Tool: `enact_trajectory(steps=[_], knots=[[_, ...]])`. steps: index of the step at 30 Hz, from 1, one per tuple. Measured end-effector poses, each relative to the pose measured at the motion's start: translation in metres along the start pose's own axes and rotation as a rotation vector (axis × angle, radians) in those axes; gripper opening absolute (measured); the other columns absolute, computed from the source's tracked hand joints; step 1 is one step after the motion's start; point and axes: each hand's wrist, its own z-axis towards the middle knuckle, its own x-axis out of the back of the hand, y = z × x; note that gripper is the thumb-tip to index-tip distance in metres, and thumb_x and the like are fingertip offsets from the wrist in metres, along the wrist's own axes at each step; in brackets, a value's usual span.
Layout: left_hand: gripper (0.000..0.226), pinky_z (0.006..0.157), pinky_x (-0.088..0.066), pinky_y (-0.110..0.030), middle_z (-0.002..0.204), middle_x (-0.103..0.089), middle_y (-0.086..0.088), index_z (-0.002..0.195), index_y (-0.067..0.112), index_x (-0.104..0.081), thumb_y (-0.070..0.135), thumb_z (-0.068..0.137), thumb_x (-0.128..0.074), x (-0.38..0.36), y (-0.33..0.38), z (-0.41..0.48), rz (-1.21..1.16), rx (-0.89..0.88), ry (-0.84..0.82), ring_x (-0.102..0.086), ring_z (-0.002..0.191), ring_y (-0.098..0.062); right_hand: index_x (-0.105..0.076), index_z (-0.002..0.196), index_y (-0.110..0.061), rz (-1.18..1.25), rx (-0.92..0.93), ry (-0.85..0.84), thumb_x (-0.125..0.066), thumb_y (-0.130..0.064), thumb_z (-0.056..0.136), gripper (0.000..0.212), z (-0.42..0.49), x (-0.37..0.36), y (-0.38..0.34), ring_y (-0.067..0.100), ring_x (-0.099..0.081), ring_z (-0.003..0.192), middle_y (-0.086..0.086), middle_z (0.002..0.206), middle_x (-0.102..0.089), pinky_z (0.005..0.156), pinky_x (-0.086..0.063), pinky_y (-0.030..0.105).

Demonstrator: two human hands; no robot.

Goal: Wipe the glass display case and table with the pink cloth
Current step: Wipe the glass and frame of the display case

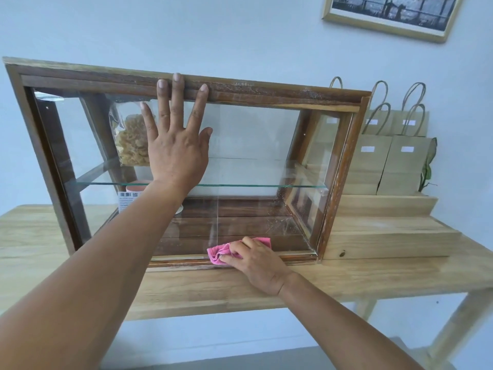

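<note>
Bunched pink cloth (223,252) pressed low on the wood-framed glass display case (266,145) — atop the pale table (186,289).

Soft, even daylight fills the scene, bright and slightly cool against the pale wall (240,30). Shadows are faint. The glass display case (186,84) catches pale reflections and a hazy sheen across its front pane, strongest at lower right. Wide-angle distortion bows and tilts the case and table (373,279) edges. The near forearms look soft; detail overall is mildly smeared.

Pale wall (240,36), framed picture (389,14)
</note>
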Motion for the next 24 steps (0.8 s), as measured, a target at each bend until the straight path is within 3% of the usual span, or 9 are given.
enact_trajectory(steps=[3, 6, 9, 12, 14, 16, 20, 24], knots=[[0.067, 0.122, -0.005, -0.064, 0.17, -0.001, -0.015, 0.163, 0.031, -0.005, 0.035, 0.107, -0.041, 0.002, 0.002, 0.0, -0.013, 0.014, -0.009, 0.001, 0.156, -0.039, -0.066, 0.109, -0.02, -0.019, -0.123, 0.027, -0.053, -0.007, 0.091, 0.026, -0.018, 0.015, 0.011, 0.021, -0.048, 0.091, 0.001, 0.101, -0.055, 0.08, -0.054, 0.038], [0.068, 0.122, -0.005, -0.064, 0.17, 0.001, -0.015, 0.163, 0.031, -0.004, 0.036, 0.106, -0.041, 0.002, 0.008, 0.0, -0.047, 0.05, -0.016, 0.002, 0.156, -0.039, -0.071, 0.089, -0.012, 0.073, -0.406, 0.387, -0.046, -0.006, 0.088, 0.026, -0.033, 0.044, 0.027, 0.026, -0.05, 0.084, 0.007, 0.091, -0.053, 0.071, -0.053, 0.041], [0.067, 0.123, -0.003, -0.062, 0.17, 0.0, -0.017, 0.164, 0.029, -0.007, 0.043, 0.106, -0.038, 0.0, 0.019, 0.0, -0.085, 0.092, -0.003, 0.002, 0.155, -0.042, -0.07, 0.106, -0.003, 0.187, -0.73, 0.9, -0.05, 0.013, 0.08, 0.036, -0.022, 0.089, 0.054, 0.025, -0.054, 0.096, 0.014, 0.103, -0.049, 0.083, -0.053, 0.036], [0.068, 0.123, -0.002, -0.061, 0.169, 0.001, -0.02, 0.164, 0.03, -0.006, 0.045, 0.105, -0.038, -0.003, 0.026, 0.002, -0.102, 0.128, 0.009, 0.003, 0.155, -0.044, -0.058, 0.127, 0.002, 0.256, -0.83, 1.182, -0.048, 0.019, 0.079, 0.051, 0.005, 0.135, 0.084, -0.001, -0.047, 0.108, 0.023, 0.113, -0.046, 0.096, -0.041, 0.011], [0.069, 0.123, -0.003, -0.062, 0.169, 0.001, -0.02, 0.164, 0.031, -0.006, 0.045, 0.105, -0.038, -0.005, 0.025, 0.002, -0.101, 0.13, 0.012, 0.003, 0.155, -0.044, -0.047, 0.138, 0.004, 0.261, -0.837, 1.217, -0.047, 0.018, 0.082, 0.058, 0.023, 0.152, 0.101, 0.002, -0.047, 0.106, 0.027, 0.113, -0.047, 0.095, -0.034, 0.003], [0.069, 0.124, -0.004, -0.061, 0.17, 0.0, -0.019, 0.164, 0.032, -0.006, 0.046, 0.105, -0.039, -0.006, 0.022, 0.002, -0.097, 0.116, 0.018, 0.002, 0.155, -0.044, -0.042, 0.142, 0.006, 0.272, -0.833, 1.171, -0.047, 0.014, 0.086, 0.058, 0.039, 0.158, 0.11, 0.01, -0.048, 0.105, 0.025, 0.114, -0.048, 0.095, -0.036, 0.005], [0.069, 0.124, -0.003, -0.059, 0.17, -0.001, -0.019, 0.163, 0.032, -0.006, 0.045, 0.105, -0.039, -0.009, 0.018, 0.001, -0.081, 0.095, 0.035, 0.001, 0.155, -0.044, -0.057, 0.134, 0.0, 0.045, -0.616, 1.016, -0.05, 0.009, 0.092, 0.044, 0.049, 0.145, 0.117, 0.031, -0.059, 0.105, 0.022, 0.113, -0.058, 0.091, -0.05, 0.029], [0.067, 0.123, -0.005, -0.061, 0.169, -0.004, -0.022, 0.164, 0.03, -0.008, 0.045, 0.106, -0.038, -0.011, 0.02, 0.001, -0.068, 0.1, 0.056, -0.002, 0.154, -0.046, -0.062, 0.133, -0.009, -0.105, -0.403, 0.811, -0.05, 0.002, 0.095, 0.041, 0.046, 0.119, 0.112, 0.031, -0.059, 0.097, 0.02, 0.108, -0.062, 0.087, -0.054, 0.038]])
